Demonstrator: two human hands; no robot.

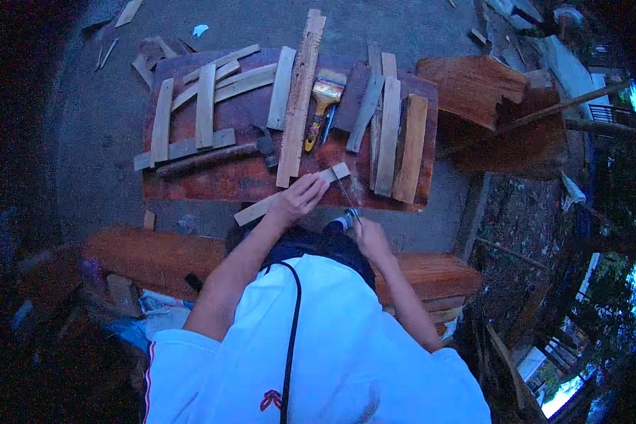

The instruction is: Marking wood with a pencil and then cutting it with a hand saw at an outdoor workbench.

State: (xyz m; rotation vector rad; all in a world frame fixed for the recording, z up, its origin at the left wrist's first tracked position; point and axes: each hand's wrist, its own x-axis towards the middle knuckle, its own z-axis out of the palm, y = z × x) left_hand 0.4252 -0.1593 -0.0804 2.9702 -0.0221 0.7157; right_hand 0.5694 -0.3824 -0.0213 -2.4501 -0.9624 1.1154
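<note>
The wooden strip [340,170] lies at the near edge of the worktop [247,185], under the left hand [299,201] and ahead and to the left of the right hand [372,239]. Its long axis runs on a slant, from a lower left end that juts past the worktop's near edge to an upper right end pointing away from the person. The left hand is clamped on the strip around its middle, fingers across the top; the right hand, apart from it, is closed around the near end of a thin dark tool [348,195]. That tool slants up and leftward, its far end meeting the strip close to the upper right end, crosswise to the long axis. Beyond the left hand lie a jagged-edged board [302,106], a paintbrush [324,99] and a hammer [215,158].
</note>
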